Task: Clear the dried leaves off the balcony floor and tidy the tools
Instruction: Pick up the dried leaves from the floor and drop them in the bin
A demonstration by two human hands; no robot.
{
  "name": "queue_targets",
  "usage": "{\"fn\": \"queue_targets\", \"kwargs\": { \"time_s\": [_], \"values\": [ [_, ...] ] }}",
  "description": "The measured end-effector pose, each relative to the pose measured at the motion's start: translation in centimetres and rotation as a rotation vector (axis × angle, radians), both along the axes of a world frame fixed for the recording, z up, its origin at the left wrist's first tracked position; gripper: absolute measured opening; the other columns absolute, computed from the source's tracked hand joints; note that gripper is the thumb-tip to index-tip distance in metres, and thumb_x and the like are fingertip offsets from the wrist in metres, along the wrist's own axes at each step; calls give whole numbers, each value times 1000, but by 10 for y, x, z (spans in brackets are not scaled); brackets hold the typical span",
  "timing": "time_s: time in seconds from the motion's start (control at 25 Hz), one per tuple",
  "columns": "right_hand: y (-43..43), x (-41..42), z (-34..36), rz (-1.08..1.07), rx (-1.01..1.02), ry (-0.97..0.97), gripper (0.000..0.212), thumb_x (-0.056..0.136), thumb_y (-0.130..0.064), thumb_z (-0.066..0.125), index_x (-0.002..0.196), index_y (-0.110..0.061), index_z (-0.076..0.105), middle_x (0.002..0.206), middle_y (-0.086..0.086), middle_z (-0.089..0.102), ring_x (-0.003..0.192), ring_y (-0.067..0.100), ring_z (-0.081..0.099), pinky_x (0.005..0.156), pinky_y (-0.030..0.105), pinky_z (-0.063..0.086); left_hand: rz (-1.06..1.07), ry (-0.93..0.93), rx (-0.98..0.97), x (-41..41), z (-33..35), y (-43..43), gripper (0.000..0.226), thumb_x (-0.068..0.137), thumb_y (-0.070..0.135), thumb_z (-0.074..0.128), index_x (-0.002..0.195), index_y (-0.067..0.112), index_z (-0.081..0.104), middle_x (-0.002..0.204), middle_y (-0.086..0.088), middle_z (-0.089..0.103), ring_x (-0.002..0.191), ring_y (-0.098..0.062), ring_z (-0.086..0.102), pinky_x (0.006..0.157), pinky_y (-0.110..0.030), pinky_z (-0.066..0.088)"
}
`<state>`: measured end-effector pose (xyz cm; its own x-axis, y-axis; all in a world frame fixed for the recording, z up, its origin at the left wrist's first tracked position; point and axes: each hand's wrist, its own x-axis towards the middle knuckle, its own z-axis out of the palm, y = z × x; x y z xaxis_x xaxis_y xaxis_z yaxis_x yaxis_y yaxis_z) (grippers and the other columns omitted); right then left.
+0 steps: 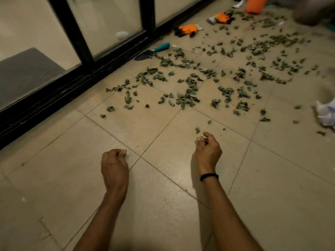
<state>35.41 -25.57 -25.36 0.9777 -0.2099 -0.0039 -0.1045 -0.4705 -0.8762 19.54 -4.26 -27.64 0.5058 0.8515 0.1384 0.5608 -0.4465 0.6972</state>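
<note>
**A:** Green, curled dried leaves [188,95] lay scattered over the beige tiled balcony floor [163,205], thickest ahead and to the right, thinner near the black-framed glass door [87,51]. Where were the hands?

**B:** Both were low over bare tile, short of the litter. The left hand [115,165] was curled into a loose fist with nothing showing in it. The right hand [208,151], with a black band [209,176] at its wrist, had its fingers bent in toward the thumb. Whether it pinched a crumb, I couldn't tell. One small leaf [197,130] lay just beyond it.

**A:** How would you have gathered them?

**B:** Picking piece by piece looked like a poor way to me. I'd have flattened both palms and swept from the outer edges inward into one heap, lightly, since dry leaf probably crumbles. The dark-bladed trowel with the teal handle [152,51] lay beside the door track, and two orange-and-black gloves [187,30] lay farther along. Lifting those aside first would have uncovered any leaves beneath, and the trowel might then have scooped the heap.
</note>
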Motion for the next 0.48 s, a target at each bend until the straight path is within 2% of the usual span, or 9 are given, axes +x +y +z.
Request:
{"fn": "queue_targets", "kwargs": {
  "time_s": [0.12, 0.16, 0.24, 0.28, 0.32, 0.4, 0.44, 0.48],
  "values": [
    [-2, 32, -10, 97, -108, 20, 38, 96, -8, 60, 134, -7, 60, 115, 11, 64, 103, 19, 60, 80, 6, 36, -73, -87, -85, 22, 11, -23, 11, 100, 19, 55, 99, 14, 64, 93, -5, 66, 88, -23, 61, 81, -42, 51],
    [1, 39, -12, 156, -163, 16, 33, 96, -6, 59, 129, -7, 63, 110, 11, 63, 102, 21, 59, 81, 13, 39, -110, -127, -111, 32, 14, -33, 10, 100, 20, 54, 100, 16, 63, 93, -3, 67, 88, -22, 62, 81, -44, 53],
    [7, 46, -14, 256, -287, -20, 18, 95, -4, 55, 102, -7, 71, 95, 10, 57, 93, 29, 58, 74, 25, 43, -205, -188, -144, 58, 18, -51, 9, 101, 20, 54, 102, 18, 62, 96, -1, 67, 90, -21, 62, 82, -46, 54],
    [5, 49, -15, 274, -327, -52, 17, 94, -3, 54, 91, -7, 70, 89, 9, 54, 89, 30, 56, 70, 27, 41, -255, -201, -137, 73, 20, -60, 10, 101, 20, 54, 105, 18, 63, 98, -1, 67, 92, -20, 62, 83, -46, 54],
    [1, 49, -15, 277, -349, -79, 16, 94, -3, 54, 87, -8, 68, 87, 7, 52, 86, 27, 55, 68, 25, 39, -304, -197, -120, 90, 21, -68, 13, 102, 19, 53, 109, 17, 64, 101, -2, 67, 93, -20, 63, 83, -45, 54],
    [-24, 48, -12, 166, -314, -111, 13, 95, -4, 56, 91, -5, 68, 87, 0, 50, 79, 9, 53, 65, 9, 37, -429, -155, -118, 125, 20, -86, 23, 102, 17, 53, 122, 13, 64, 109, -7, 67, 97, -22, 64, 87, -44, 55],
    [-42, 47, -12, 84, -270, -105, 10, 96, -5, 57, 94, -3, 67, 89, -3, 49, 77, 1, 52, 67, 7, 39, -505, -127, -135, 142, 20, -96, 28, 102, 14, 53, 129, 11, 62, 113, -10, 66, 100, -22, 64, 89, -44, 56],
    [-60, 48, -10, 18, -262, -112, 10, 95, -8, 58, 99, -3, 66, 93, -5, 50, 79, 0, 51, 71, 10, 41, -589, -98, -136, 157, 21, -106, 33, 102, 11, 52, 134, 10, 59, 116, -12, 65, 102, -23, 65, 89, -45, 56]
  ]
}}
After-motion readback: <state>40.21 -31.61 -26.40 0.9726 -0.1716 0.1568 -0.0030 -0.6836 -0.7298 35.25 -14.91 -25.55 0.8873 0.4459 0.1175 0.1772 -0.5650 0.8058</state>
